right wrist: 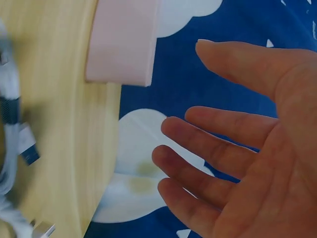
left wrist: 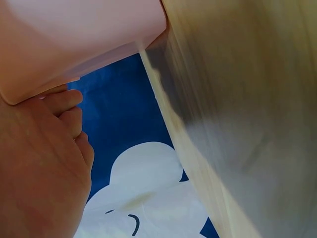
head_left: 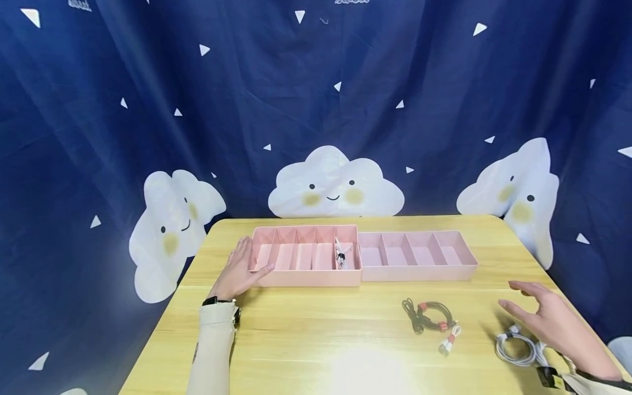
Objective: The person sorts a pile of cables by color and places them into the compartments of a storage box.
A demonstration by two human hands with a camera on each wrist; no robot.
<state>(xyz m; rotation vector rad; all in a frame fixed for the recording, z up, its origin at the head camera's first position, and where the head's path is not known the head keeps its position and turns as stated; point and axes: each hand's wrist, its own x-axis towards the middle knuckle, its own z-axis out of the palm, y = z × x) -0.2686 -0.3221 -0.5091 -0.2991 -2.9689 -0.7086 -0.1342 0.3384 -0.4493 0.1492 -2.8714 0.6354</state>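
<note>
My left hand [head_left: 238, 274] rests against the left end of a pink divided box [head_left: 306, 278], fingers along its side and thumb over the front edge. In the left wrist view, the fingertips are partly hidden behind the box [left wrist: 84, 34]. A bundled white cable [head_left: 340, 258] lies in the box's rightmost compartment. At the right, my right hand [head_left: 558, 321] hovers with fingers apart and holds nothing. Below it on the table is a coiled white cable [head_left: 518, 362]; the right wrist view shows white cable [right wrist: 9, 144] with a dark tie and a USB plug.
A paler pink divided box [head_left: 419, 273] adjoins the first box's right end. Nearer on the wooden table [head_left: 296, 323] lie a coiled black cable [head_left: 419, 318] with red ties and a short white cable [head_left: 448, 345]. A blue cloud-patterned curtain [head_left: 237, 137] hangs behind.
</note>
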